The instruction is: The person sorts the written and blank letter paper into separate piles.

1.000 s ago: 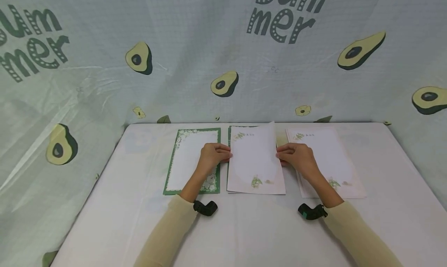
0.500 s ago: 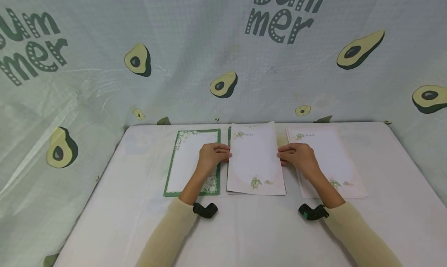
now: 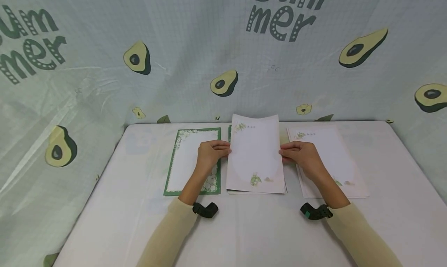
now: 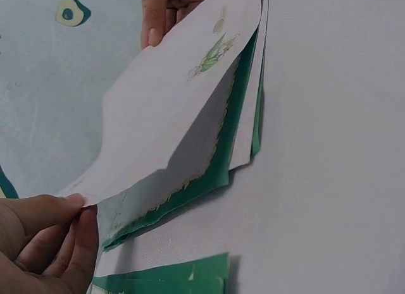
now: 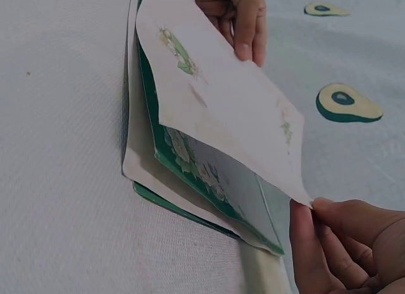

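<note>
Avocado-print cloth point(image 3: 181, 45), hung behind a white tabletop point(image 3: 265, 232). Middle, near the tabletop's far edge: one pale floral sheet point(image 3: 256, 154), raised over a green-edged stack point(image 4: 224, 161); our left hand point(image 3: 210, 154) pinches its left edge, our right hand point(image 3: 302, 156) its right. Toward the far left corner, we list a green-bordered sheet point(image 3: 188, 158); toward the far right, pale sheets point(image 3: 331, 154).

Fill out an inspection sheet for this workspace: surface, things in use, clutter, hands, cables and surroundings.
Surface: white-covered table.
Things in use: raised floral sheet above a layered stack with green edges; green-bordered paper at left; pale floral sheets at right.
Clutter: nothing seen.
Hands: left hand and right hand pinch opposite side edges of the raised floral sheet; black device on each wrist.
Cables: nothing seen.
Surroundings: avocado-print backdrop behind the table.
</note>
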A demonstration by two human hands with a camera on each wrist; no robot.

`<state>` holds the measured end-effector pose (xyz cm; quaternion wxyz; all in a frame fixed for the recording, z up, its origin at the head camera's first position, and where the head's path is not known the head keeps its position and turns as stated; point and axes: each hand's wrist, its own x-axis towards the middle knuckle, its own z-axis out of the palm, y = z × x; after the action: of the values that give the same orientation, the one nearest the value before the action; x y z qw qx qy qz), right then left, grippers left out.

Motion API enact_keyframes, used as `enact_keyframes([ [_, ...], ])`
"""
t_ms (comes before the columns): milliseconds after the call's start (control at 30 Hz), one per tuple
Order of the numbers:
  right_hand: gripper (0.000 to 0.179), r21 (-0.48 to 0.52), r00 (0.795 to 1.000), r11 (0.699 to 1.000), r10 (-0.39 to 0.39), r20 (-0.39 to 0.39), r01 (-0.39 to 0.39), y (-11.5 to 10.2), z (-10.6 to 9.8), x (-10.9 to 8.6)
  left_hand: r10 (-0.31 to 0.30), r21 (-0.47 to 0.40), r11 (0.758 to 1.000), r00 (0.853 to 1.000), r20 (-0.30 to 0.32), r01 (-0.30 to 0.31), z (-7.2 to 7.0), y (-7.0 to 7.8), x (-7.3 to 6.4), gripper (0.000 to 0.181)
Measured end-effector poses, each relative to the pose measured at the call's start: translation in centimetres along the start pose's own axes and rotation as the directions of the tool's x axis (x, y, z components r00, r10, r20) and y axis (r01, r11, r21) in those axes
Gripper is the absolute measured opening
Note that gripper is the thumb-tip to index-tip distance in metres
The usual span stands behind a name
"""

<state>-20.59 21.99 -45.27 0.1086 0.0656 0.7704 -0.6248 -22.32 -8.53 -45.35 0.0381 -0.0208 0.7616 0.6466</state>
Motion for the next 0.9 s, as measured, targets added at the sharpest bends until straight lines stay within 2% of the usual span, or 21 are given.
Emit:
enact_keyframes([
  [133,0.037,0.022,1.000,1.000,-0.020,0.000,0.020,-0.1,-0.2,-0.2,-0.018,-0.024,1.000,1.000,0.006,0.019,0.0,0.0,0.0,0.019],
  [367,0.037,0.068,0.998,0.996,-0.059,0.003,0.058,-0.5,-0.5,-0.4,-0.008,-0.059,0.998,1.000,0.028,0.010,0.1,0.0,0.2,0.022],
  [733,0.037,0.106,0.993,0.987,-0.120,0.006,0.119,-1.1,-1.0,-1.2,0.010,-0.087,0.996,1.000,0.021,-0.008,0.5,0.6,0.0,0.020],
  [900,0.038,0.119,0.992,0.985,-0.123,0.005,0.122,-1.2,-1.2,-1.4,0.016,-0.113,0.994,1.000,0.025,-0.013,0.6,0.8,0.1,0.020],
])
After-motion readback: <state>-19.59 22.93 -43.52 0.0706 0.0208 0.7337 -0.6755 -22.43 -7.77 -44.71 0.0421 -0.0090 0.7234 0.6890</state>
